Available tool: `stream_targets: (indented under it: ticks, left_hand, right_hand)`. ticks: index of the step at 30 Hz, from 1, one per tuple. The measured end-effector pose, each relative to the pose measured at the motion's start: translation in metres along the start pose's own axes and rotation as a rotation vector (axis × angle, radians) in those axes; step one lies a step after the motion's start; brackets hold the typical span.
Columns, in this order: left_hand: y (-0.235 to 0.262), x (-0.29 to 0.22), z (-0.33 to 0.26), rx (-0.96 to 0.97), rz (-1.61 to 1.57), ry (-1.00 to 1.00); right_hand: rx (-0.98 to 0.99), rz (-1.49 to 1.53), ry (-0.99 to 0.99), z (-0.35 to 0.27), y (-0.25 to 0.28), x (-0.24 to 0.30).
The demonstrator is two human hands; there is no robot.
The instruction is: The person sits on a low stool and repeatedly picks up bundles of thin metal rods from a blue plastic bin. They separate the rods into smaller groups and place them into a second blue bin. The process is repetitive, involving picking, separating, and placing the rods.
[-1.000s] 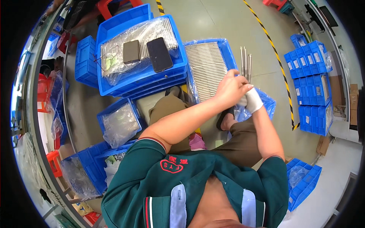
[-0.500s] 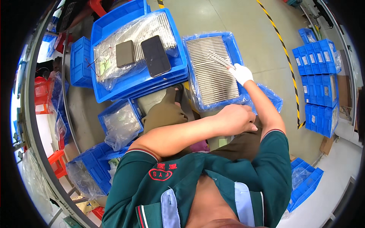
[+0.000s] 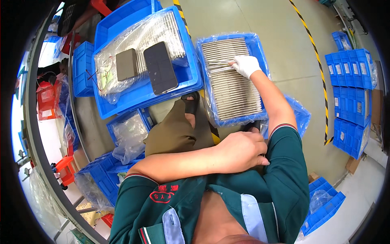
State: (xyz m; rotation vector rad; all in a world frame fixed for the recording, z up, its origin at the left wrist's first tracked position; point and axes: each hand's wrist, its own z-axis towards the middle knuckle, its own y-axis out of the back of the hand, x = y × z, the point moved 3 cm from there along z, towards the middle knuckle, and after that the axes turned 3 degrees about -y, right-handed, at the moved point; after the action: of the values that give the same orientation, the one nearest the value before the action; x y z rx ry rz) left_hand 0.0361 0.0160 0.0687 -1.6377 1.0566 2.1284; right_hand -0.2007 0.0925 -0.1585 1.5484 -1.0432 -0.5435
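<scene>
My right hand (image 3: 245, 66), in a white glove with bare fingertips, reaches over a blue bin (image 3: 263, 57) lined with clear plastic. Its fingers pinch several thin metal rods (image 3: 221, 65), which lie just on or above the row beneath; contact cannot be told. Closely packed silver rods (image 3: 235, 97) fill most of this bin. My bare left hand (image 3: 243, 151) is held across my lap, beside my right sleeve. Its fingers curl inward, and whatever may be inside them is hidden.
Left of the bin, a stacked blue tray (image 3: 195, 75) carries plastic-covered rods, a black phone (image 3: 160, 67) and a dark grey block (image 3: 126, 65). Blue boxes (image 3: 351, 69) are stacked at the right beyond striped floor tape (image 3: 315, 51). A bagged box (image 3: 129, 126) stands near my leg.
My right hand has moved left and slightly up, bringing the rods down to the row in the bin. My left hand has come closer to my body, and the view has shifted slightly.
</scene>
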Motion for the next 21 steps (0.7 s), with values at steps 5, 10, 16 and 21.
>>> stream_targets:
  ticks: [5,10,16,21]
  left_hand:
    - [0.004,0.004,-0.002,-0.013,-0.023,0.011]
    - [0.006,0.007,-0.002,-0.024,-0.041,0.029]
    - [0.009,0.005,-0.001,-0.025,-0.053,0.016]
    - [0.008,0.005,-0.002,-0.062,-0.081,0.004]
  right_hand:
    - [-0.176,-0.105,0.128,0.010,-0.014,0.001]
    - [-0.326,-0.069,0.302,0.023,-0.013,0.007]
    - [-0.363,-0.054,0.285,0.041,-0.028,0.007]
    - [-0.539,0.043,0.213,0.034,-0.036,0.009]
